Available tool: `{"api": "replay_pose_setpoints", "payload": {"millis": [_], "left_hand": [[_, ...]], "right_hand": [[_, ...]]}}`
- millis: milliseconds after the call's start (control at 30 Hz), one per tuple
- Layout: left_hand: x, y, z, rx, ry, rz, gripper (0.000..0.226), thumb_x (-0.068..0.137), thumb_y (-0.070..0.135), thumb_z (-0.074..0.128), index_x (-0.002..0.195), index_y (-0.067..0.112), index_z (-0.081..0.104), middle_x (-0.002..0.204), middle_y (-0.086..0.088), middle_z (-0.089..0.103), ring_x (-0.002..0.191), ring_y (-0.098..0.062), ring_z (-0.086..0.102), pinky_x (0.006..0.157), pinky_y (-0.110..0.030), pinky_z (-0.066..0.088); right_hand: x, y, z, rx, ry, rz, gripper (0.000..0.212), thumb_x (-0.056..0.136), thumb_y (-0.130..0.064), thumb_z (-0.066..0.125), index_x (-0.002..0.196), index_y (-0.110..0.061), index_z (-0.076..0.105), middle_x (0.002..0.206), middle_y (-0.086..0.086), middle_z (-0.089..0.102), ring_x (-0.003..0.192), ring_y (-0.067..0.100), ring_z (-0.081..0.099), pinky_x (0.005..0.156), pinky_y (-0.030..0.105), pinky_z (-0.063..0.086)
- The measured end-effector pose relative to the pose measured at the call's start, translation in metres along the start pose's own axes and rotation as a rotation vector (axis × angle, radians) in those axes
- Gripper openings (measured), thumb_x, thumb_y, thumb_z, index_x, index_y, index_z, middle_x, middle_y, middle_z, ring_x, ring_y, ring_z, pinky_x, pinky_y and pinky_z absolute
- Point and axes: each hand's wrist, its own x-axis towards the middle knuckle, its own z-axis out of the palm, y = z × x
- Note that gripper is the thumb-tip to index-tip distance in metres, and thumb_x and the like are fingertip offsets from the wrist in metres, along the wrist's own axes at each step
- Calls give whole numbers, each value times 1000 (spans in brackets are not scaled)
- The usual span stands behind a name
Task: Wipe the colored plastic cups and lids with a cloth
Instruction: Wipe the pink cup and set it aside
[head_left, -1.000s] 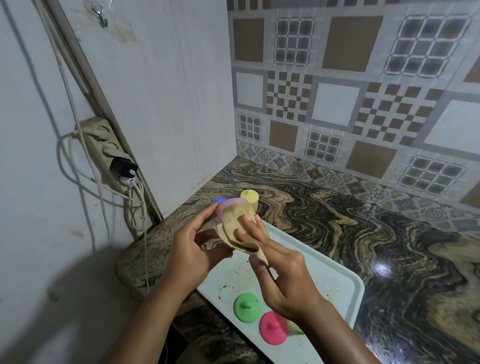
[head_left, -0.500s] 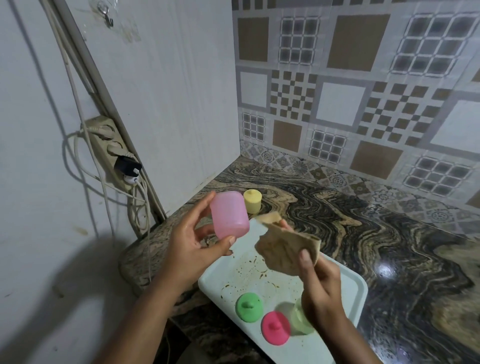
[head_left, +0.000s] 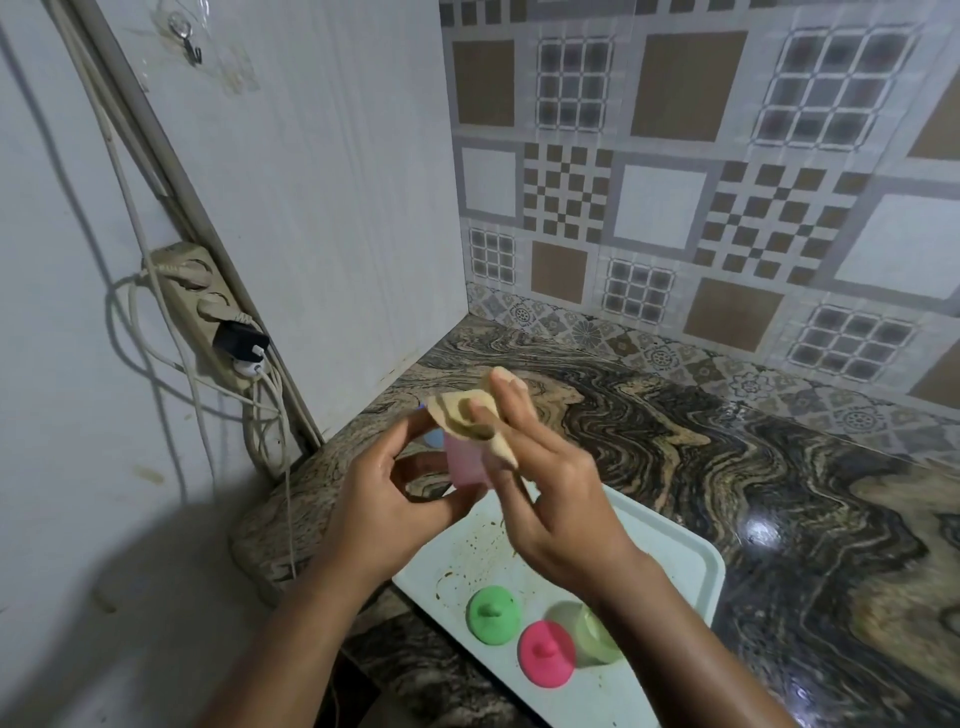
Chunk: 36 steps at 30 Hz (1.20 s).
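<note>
My left hand holds a pink plastic cup above the counter. My right hand presses a beige cloth over the cup's top, fingers on the cloth. On the pale tray below lie a green lid, a pink lid and a pale green cup, partly hidden by my right wrist. A bit of a blue piece shows behind my left fingers. The yellow cup is hidden behind the hands.
The marble-patterned counter meets a tiled wall at the back and a white panel on the left. A power strip with plugs and hanging cables is fixed to the left wall near the counter's edge.
My right hand brought the cloth back from the right onto the top of the pink cup. The two hands have come together again.
</note>
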Motion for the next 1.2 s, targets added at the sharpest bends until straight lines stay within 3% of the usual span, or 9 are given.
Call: {"api": "replay_pose_setpoints", "payload": {"millis": [200, 433, 567, 633, 733, 833, 1000, 1133, 1200], "left_hand": [[1, -5, -5, -53, 44, 23, 68, 67, -3, 88, 129, 13, 63, 118, 1, 74, 100, -17, 75, 86, -29, 60], [6, -10, -7, -133, 68, -26, 78, 53, 20, 95, 121, 37, 61, 121, 21, 71, 104, -8, 72, 83, -26, 59], [10, -14, -5, -141, 73, -22, 79, 59, -7, 85, 121, 35, 61, 127, 14, 69, 101, -8, 73, 78, -27, 59], [13, -13, -6, -144, 93, -3, 78, 58, -1, 87, 122, 33, 59, 126, 15, 68, 106, -5, 70, 79, -25, 58], [17, -9, -12, -161, 106, 25, 77, 58, 16, 91, 126, 30, 57, 130, 7, 64, 119, -17, 66, 83, -44, 61], [20, -5, -16, -186, 70, 28, 78, 65, 4, 89, 130, 32, 56, 133, 6, 62, 121, -30, 64, 76, -59, 61], [19, -3, -10, -194, 22, 31, 83, 71, -14, 82, 138, 23, 53, 136, 3, 60, 109, -23, 69, 69, -55, 62], [18, -3, -3, -107, 2, 44, 82, 70, -14, 83, 139, 18, 51, 137, 0, 60, 107, 0, 67, 86, -26, 57], [18, -1, -1, -74, -25, 44, 82, 71, -9, 85, 139, 22, 52, 137, 2, 62, 109, -2, 68, 90, -26, 55]], "right_hand": [[-15, 0, 7, 45, -43, -48, 42, 106, -15, 44, 144, 0, 53, 161, 19, 36, 152, 37, 28, 124, 50, 28], [-41, 3, 8, 82, -56, -71, 42, 102, -8, 46, 142, 0, 53, 158, 18, 40, 151, 37, 32, 123, 46, 31], [-55, 11, 4, 75, -57, -35, 41, 106, -19, 42, 141, -3, 56, 156, 12, 46, 148, 32, 39, 119, 42, 38], [-63, 16, 1, 57, -57, -16, 40, 107, -21, 43, 138, -4, 60, 153, 12, 50, 146, 30, 43, 117, 43, 42], [-75, 25, 0, 95, -4, 106, 34, 103, -16, 48, 127, -5, 70, 146, 7, 59, 141, 23, 51, 104, 48, 53], [-75, 27, -1, 256, 150, 319, 32, 101, -12, 47, 114, -7, 76, 139, -7, 65, 132, 18, 60, 88, 51, 59], [-42, 14, -11, 539, 344, 429, 34, 103, -24, 47, 116, -11, 76, 136, 0, 67, 124, 23, 64, 95, 56, 54], [-9, 0, -17, 532, 387, 316, 32, 101, -29, 48, 112, -33, 77, 133, 3, 68, 121, 25, 63, 94, 58, 54], [5, -4, -18, 436, 380, 248, 33, 103, -20, 45, 112, -31, 75, 130, -4, 71, 113, 12, 64, 90, 45, 53]]}}
